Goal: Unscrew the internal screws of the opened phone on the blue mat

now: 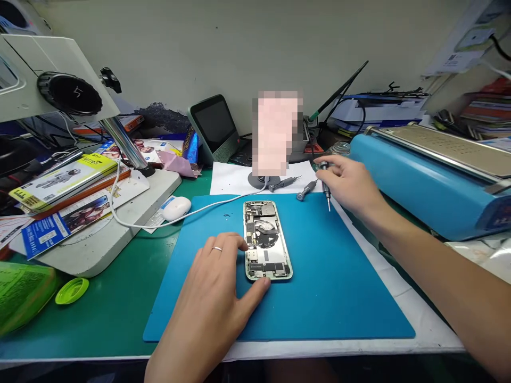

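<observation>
An opened smartphone [266, 255] lies face up on a blue mat [327, 287], its circuit board, battery area and a round black-and-white patch exposed. My left hand [217, 287] grips the phone's lower left corner, fingers at the left edge and thumb at the bottom edge. Between the fingers of my right hand [351, 183] is a small precision screwdriver [326, 186], tip pointing down above the mat's far right part, apart from the phone. Two more grey screwdrivers, one nearer [306, 190] and one farther [283, 183], lie on white paper behind the mat.
A microscope stand [139, 207] occupies the left, with booklets and boxes [67, 178] piled on it. A white cable [215, 205] crosses the mat's far left corner beside a white mouse [175, 208]. To the right sits a blue machine [423, 186]. A blurred-out object [277, 133] stands behind.
</observation>
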Demonstrator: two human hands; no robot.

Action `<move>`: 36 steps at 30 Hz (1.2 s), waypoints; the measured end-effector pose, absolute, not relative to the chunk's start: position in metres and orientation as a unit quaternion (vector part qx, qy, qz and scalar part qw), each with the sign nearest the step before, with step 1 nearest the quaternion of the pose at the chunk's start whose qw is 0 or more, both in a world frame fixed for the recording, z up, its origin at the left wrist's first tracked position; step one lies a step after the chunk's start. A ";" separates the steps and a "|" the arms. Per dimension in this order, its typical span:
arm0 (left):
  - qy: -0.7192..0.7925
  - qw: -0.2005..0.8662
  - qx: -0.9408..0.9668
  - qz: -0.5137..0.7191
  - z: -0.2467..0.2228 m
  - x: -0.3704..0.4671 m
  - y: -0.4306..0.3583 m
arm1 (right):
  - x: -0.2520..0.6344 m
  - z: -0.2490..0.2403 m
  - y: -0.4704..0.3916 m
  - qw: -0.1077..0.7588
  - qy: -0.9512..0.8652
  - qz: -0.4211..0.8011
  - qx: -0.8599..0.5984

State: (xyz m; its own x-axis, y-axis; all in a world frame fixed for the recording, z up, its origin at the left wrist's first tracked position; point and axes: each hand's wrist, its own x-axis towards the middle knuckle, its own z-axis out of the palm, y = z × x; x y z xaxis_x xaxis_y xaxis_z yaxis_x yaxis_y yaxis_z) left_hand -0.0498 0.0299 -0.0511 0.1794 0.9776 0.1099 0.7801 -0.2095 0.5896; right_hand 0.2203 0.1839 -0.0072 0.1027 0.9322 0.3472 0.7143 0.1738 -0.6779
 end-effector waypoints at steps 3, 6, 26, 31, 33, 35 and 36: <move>0.602 0.207 0.735 0.235 -0.052 -0.051 0.031 | 0.221 -0.010 0.185 0.357 -0.672 0.131 -0.635; 0.594 0.223 0.742 0.219 -0.052 -0.053 0.032 | 0.221 -0.010 0.181 0.400 -0.677 0.066 -0.615; 0.584 0.226 0.744 0.234 -0.044 -0.045 0.032 | 0.212 -0.033 0.198 0.153 -0.838 -0.006 -0.524; 0.586 0.227 0.742 0.235 -0.043 -0.045 0.031 | 0.206 -0.038 0.198 0.128 -0.830 -0.008 -0.542; 0.584 0.228 0.743 0.235 -0.043 -0.045 0.032 | 0.206 -0.037 0.198 0.131 -0.828 -0.011 -0.545; 0.582 0.232 0.743 0.235 -0.044 -0.045 0.032 | 0.207 -0.037 0.199 0.135 -0.831 -0.010 -0.539; 0.582 0.233 0.743 0.236 -0.044 -0.045 0.032 | 0.207 -0.038 0.199 0.137 -0.835 -0.007 -0.533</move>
State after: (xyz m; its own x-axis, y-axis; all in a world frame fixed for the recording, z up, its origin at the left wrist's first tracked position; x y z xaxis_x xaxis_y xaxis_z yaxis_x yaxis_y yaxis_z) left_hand -0.0451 0.0324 -0.0439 0.2125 0.9739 0.0795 0.7546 -0.2153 0.6198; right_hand 0.2073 0.1990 -0.0376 -0.3941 0.8884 0.2354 0.8921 0.4314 -0.1342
